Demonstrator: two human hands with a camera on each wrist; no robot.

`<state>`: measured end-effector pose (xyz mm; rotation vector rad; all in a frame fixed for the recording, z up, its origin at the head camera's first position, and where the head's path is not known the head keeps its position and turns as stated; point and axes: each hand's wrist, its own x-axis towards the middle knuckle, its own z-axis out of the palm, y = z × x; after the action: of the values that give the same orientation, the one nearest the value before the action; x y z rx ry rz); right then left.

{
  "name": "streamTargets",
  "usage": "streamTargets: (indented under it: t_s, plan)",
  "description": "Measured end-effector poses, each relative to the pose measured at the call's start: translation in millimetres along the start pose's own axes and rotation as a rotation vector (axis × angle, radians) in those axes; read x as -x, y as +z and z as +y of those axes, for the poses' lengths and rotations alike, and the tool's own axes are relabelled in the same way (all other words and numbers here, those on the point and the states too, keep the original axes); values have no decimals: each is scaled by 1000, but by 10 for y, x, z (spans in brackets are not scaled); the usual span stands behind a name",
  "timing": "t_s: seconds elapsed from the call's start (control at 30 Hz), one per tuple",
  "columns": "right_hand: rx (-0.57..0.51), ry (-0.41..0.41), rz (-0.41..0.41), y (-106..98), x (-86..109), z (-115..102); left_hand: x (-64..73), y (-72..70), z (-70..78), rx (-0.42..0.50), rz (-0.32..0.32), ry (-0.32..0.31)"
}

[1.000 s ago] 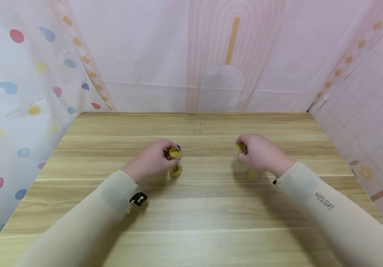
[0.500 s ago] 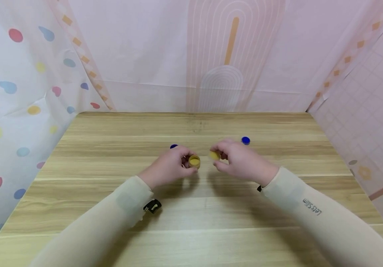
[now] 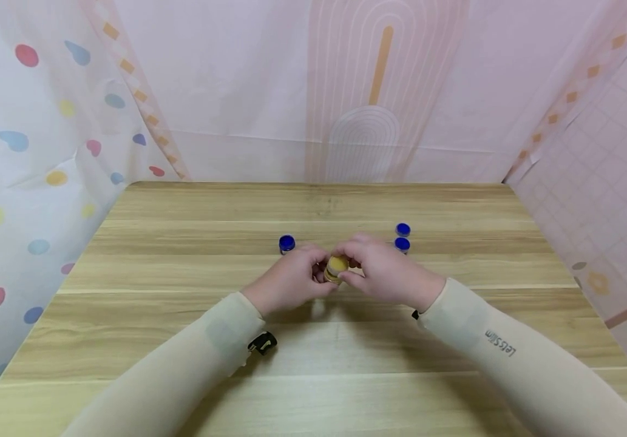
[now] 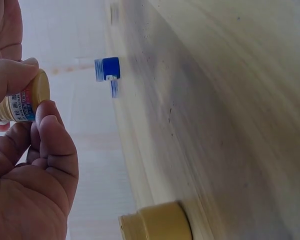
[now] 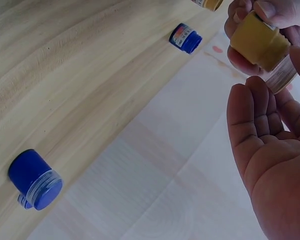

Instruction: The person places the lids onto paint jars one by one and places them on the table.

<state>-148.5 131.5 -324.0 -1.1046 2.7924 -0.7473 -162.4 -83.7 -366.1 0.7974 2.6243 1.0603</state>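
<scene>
My left hand (image 3: 291,280) grips a small yellow paint jar (image 4: 25,102), label facing its wrist camera. Between the thumb and fingers of my right hand (image 3: 392,272) is a clear lid (image 5: 281,76) with a yellow top, held against the jar's mouth; whether its threads have caught I cannot tell. Both hands meet above the middle of the table. A second yellow jar (image 4: 165,222) stands on the table, hidden in the head view behind my left hand.
An uncapped blue jar (image 3: 286,243) stands beyond my left hand. Beyond the right one is a blue jar with a clear lid (image 5: 35,180), a loose blue lid (image 3: 403,229) beside it. Patterned cloth (image 3: 237,91) hangs behind the wooden table (image 3: 324,388).
My left hand has carried the yellow jar rightward, and my right hand has brought the lid leftward to meet it. The blue pieces behind the hands have come into view.
</scene>
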Motion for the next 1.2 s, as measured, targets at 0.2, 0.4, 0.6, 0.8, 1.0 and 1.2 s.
streamTargets:
  t_s: [0.2,0.4,0.6,0.8,1.0,1.2]
  plan:
    - [7,-2,-18,29,6,1,-1,19,10,0,3,10]
    - [11,6,-38,43,23,4,9,31,33,14,-1,-6]
    - [6,14,-51,39,25,-6,15,41,47,26,-3,-18]
    - [-3,19,-65,45,32,0,14,56,36,31,0,-31]
    - [-7,34,-75,43,38,-21,14,59,38,40,2,-33]
    - [-12,42,-77,41,37,-26,19,51,62,55,-4,-34]
